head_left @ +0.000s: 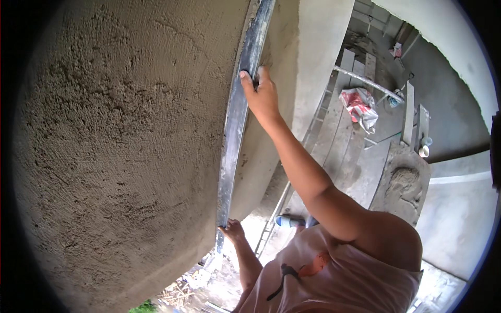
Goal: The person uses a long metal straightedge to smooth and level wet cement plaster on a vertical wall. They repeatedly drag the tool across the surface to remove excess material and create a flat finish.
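Observation:
A long grey metal straightedge (236, 125), smeared with mortar, runs along the corner edge of a plastered wall (120, 146). My right hand (262, 96) is closed round its upper part, the thumb on the broad face and the fingers at the far edge. Lower down, my left hand (233, 230) grips the same bar near its bottom end, with some of its fingers hidden. Rough, damp-looking brown plaster covers the wall face to the left; the narrower side face (279, 104) right of the bar looks smoother.
Scaffold planks (334, 138) extend behind my right arm, carrying a red-and-white sack (360, 108). A metal pole (368, 83) crosses above them. A board with wet mortar (404, 182) lies at the right, near a white cup (424, 151). Debris (180, 292) lies far below.

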Motion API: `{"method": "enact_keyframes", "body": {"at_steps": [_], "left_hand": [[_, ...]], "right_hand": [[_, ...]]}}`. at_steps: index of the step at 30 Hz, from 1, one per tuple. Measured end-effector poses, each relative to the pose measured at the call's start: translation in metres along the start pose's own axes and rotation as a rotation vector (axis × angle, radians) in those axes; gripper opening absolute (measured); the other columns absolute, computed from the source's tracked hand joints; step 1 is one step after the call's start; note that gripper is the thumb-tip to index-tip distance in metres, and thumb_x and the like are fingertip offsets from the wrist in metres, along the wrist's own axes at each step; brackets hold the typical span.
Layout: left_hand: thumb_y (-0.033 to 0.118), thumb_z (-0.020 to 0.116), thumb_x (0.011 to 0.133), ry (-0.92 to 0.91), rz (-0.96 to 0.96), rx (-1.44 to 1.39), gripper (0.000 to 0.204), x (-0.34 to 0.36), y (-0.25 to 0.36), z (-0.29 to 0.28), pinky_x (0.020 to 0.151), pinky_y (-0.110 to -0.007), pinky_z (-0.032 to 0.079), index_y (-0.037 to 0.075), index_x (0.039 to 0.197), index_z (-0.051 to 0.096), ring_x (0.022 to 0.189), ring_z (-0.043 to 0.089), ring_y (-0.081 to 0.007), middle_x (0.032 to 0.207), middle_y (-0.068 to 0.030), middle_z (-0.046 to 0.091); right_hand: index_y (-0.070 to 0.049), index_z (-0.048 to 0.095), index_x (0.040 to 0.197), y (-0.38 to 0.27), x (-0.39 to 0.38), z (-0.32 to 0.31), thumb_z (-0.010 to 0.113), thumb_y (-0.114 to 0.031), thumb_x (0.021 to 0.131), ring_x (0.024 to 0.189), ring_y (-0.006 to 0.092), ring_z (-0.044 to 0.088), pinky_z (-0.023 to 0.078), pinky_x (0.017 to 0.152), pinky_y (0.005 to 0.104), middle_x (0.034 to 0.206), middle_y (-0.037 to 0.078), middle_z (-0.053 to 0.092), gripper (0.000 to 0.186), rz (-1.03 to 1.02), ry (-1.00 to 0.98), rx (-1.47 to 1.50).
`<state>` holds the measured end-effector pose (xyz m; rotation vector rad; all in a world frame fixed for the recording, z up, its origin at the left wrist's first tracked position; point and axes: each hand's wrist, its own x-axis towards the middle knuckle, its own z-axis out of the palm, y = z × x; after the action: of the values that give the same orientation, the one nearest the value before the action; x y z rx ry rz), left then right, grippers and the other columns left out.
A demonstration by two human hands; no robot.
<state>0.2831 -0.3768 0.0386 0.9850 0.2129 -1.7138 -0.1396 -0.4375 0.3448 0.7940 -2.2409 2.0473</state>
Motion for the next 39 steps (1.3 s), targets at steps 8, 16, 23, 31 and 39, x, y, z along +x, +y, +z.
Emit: {"method": "enact_keyframes", "body": {"at_steps": [8, 16, 23, 31, 39], "left_hand": [[0.051, 0.043, 0.094, -0.107, -0.09, -0.002, 0.043, 0.069, 0.02, -0.06, 0.059, -0.031, 0.049, 0.011, 0.089, 0.059, 0.066, 0.058, -0.0178, 0.075, -0.004, 0.062], [0.046, 0.053, 0.09, 0.194, -0.168, -0.092, 0.036, 0.087, -0.007, -0.074, 0.064, -0.034, 0.049, 0.01, 0.084, 0.058, 0.067, 0.056, -0.0187, 0.073, -0.0047, 0.059], [0.032, 0.066, 0.081, -0.312, -0.314, -0.147, 0.03, 0.043, -0.089, 0.006, 0.072, -0.036, 0.048, 0.005, 0.094, 0.061, 0.078, 0.057, -0.023, 0.085, -0.009, 0.063], [0.025, 0.069, 0.08, -0.32, -0.433, -0.237, 0.031, 0.002, -0.141, 0.127, 0.076, -0.035, 0.052, 0.0, 0.097, 0.061, 0.084, 0.062, -0.0256, 0.093, -0.0135, 0.065], [0.026, 0.06, 0.088, -0.277, -0.381, -0.174, 0.029, 0.012, -0.122, 0.136, 0.074, -0.034, 0.053, 0.002, 0.103, 0.056, 0.081, 0.061, -0.0231, 0.091, -0.0115, 0.062]], "right_hand": [[0.008, 0.05, 0.099, 0.031, -0.039, 0.004, 0.061, -0.035, 0.089, 0.075, 0.0419, 0.061, 0.048, 0.068, 0.0462, 0.078, 0.026, 0.061, 0.045, 0.064, -0.06, 0.007], [0.013, 0.051, 0.113, 0.03, -0.032, -0.01, 0.063, -0.038, 0.088, 0.082, 0.0365, 0.065, 0.05, 0.074, 0.0425, 0.085, 0.026, 0.064, 0.057, -0.037, -0.064, -0.031], [0.004, 0.053, 0.091, -0.024, 0.061, -0.032, 0.065, -0.04, 0.085, 0.066, 0.0285, 0.062, 0.047, 0.064, 0.0418, 0.073, 0.017, 0.062, 0.046, -0.324, 0.146, -0.082], [0.01, 0.054, 0.118, -0.122, 0.159, -0.053, 0.06, -0.028, 0.087, 0.112, 0.0392, 0.056, 0.042, 0.097, 0.0394, 0.113, 0.029, 0.06, 0.049, -0.383, 0.24, 0.019], [0.012, 0.05, 0.123, -0.102, 0.177, -0.034, 0.056, -0.045, 0.088, 0.103, 0.0409, 0.06, 0.048, 0.087, 0.0436, 0.108, 0.033, 0.06, 0.067, -0.352, 0.257, -0.065]]}}
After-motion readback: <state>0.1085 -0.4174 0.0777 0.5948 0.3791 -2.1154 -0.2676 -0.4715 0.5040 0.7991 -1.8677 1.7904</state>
